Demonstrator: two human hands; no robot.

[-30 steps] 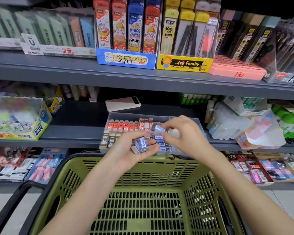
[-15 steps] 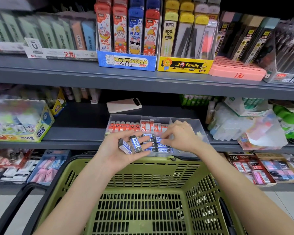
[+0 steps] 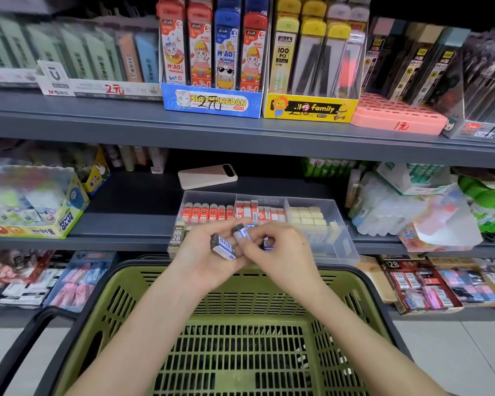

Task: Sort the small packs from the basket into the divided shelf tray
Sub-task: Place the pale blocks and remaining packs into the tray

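Currently: left hand (image 3: 196, 252) cupped, fingers curled round one blue-labelled pack (image 3: 223, 248), over the front-left corner of the divided tray (image 3: 342, 245). Right hand (image 3: 283, 250) pinches a second pack (image 3: 243, 232) at its fingertips, above the tray's front edge. Tray sits at the middle shelf's (image 3: 132, 221) front edge; green basket (image 3: 120, 298) just below.
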